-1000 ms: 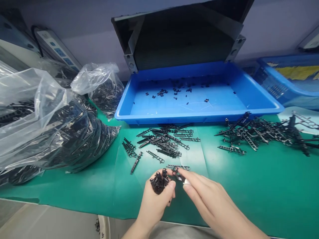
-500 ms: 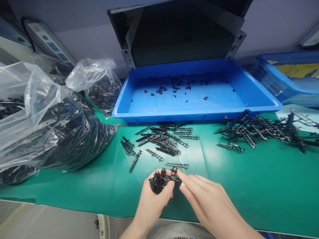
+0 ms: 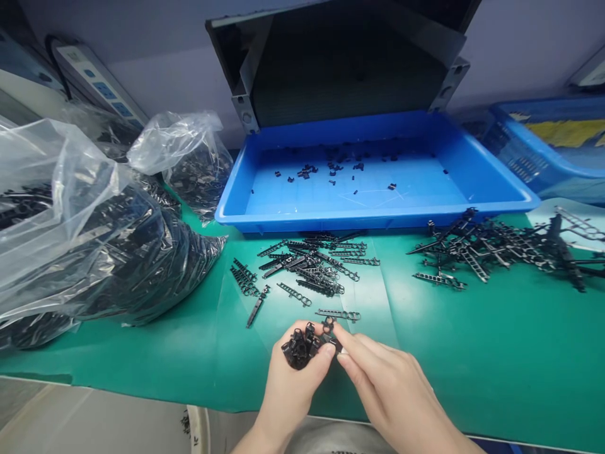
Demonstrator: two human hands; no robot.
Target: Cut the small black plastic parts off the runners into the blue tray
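A bunch of small black plastic parts (image 3: 299, 349) is gathered in my left hand (image 3: 293, 378), its thumb pressed over them. At the left fingertips, my right hand (image 3: 384, 371) pinches another black plastic piece (image 3: 329, 325) with a ring-shaped end. The two hands meet there, and the fingers partly hide that piece. Just beyond my hands lies one flat black ladder-like strip (image 3: 337, 314) with rings at one end. Farther off, a loose pile of similar black strips (image 3: 309, 265) covers the green mat (image 3: 189, 353).
A blue tray (image 3: 378, 221) holding scattered small black bits stands behind the pile. Tangled black plastic frames (image 3: 491, 246) lie at right, near a blue basket (image 3: 520, 151). Clear bags of black parts (image 3: 118, 252) fill the left side. A whitish bin (image 3: 197, 429) is below the table edge.
My right fingers and the left thumb have drawn slightly closer around the ringed black piece. The view has shifted a little; the other things stay in place.
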